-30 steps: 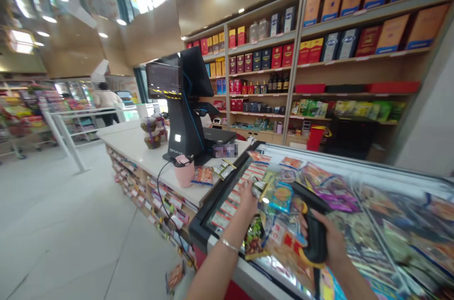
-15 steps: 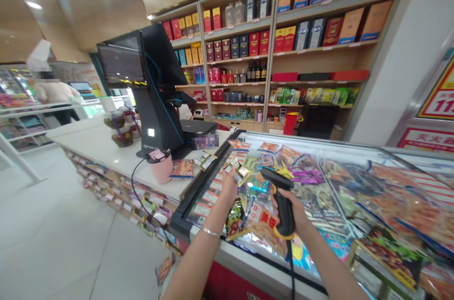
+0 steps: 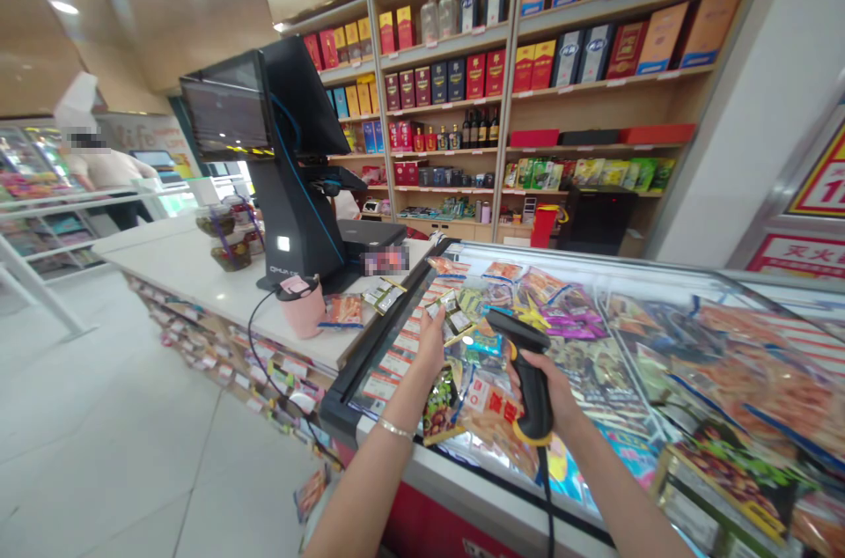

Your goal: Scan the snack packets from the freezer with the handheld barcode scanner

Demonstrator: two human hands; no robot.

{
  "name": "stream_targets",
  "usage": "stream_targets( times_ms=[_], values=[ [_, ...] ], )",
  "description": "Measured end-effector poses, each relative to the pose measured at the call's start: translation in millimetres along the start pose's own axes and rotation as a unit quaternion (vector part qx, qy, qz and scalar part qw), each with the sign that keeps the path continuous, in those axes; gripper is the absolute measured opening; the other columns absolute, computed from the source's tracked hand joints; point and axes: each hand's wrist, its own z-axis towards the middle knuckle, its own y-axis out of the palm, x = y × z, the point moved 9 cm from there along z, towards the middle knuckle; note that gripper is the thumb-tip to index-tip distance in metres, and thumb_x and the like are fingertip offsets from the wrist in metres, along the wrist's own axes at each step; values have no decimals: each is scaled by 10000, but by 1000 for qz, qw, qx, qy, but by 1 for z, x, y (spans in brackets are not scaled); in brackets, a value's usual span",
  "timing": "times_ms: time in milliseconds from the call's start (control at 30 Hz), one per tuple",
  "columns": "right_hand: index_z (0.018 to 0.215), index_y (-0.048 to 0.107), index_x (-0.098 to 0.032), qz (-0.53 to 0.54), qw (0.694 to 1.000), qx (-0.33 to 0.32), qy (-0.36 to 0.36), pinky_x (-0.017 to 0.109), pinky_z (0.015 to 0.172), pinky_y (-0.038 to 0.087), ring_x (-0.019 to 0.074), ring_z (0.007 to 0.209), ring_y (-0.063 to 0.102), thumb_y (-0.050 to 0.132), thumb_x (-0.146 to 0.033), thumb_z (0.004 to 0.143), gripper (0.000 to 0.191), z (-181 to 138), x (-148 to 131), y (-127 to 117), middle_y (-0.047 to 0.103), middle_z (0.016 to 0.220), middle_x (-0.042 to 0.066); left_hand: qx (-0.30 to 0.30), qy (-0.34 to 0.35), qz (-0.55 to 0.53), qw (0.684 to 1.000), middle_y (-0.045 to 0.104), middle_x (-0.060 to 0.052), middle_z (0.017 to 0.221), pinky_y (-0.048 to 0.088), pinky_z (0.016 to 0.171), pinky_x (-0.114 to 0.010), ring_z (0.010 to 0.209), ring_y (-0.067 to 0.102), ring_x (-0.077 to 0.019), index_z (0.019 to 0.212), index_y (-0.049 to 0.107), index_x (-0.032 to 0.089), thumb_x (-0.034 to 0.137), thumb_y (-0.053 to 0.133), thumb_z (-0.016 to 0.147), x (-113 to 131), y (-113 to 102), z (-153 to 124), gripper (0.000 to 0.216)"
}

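My right hand (image 3: 558, 395) grips a black barcode scanner (image 3: 526, 373) with a yellow base, its head aimed left over the glass lid of a chest freezer (image 3: 594, 347). My left hand (image 3: 432, 342) pinches a small snack packet (image 3: 452, 320) just in front of the scanner head; a thin bracelet is on that wrist. More snack packets (image 3: 488, 413) lie piled on the glass under and around both hands.
A white checkout counter (image 3: 191, 272) at left carries a black register terminal (image 3: 283, 162), a pink cup (image 3: 304, 307), jars and small packets. Shelves of boxed goods and bottles (image 3: 502, 74) line the back wall. A person in white stands far left behind railings.
The view swung right and then steadied. My right hand raised the scanner upright from lying low on the glass. My left hand lifted a small packet up toward the scanner head.
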Motion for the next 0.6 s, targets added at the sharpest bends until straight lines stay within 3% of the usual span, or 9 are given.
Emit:
stream_targets(
  times_ms=[367,500,600],
  values=[
    [719,580,-166,0,1000,-7,6,210,314,413,109,381,431,684,-492,677,345,4,4,-3,480,525,-13,-24,15,28,999,621,-74,1192,474,974,-365,1094,607,-197,1175,477,219,320,650,791,-2,3,2,434],
    [779,592,-179,18,997,-27,-66,185,349,393,99,405,425,666,-458,704,299,2,-24,5,466,542,-17,-27,128,152,980,585,-84,1246,387,1055,-356,1195,534,-200,1175,492,214,332,636,793,27,10,-2,424],
    [781,598,-188,35,992,-33,-121,189,361,392,103,423,408,641,-438,721,261,-8,-61,3,446,555,-15,-55,198,214,955,572,-84,1260,362,1066,-358,1216,512,-199,1240,457,208,339,601,813,54,32,-10,470]
  ],
)
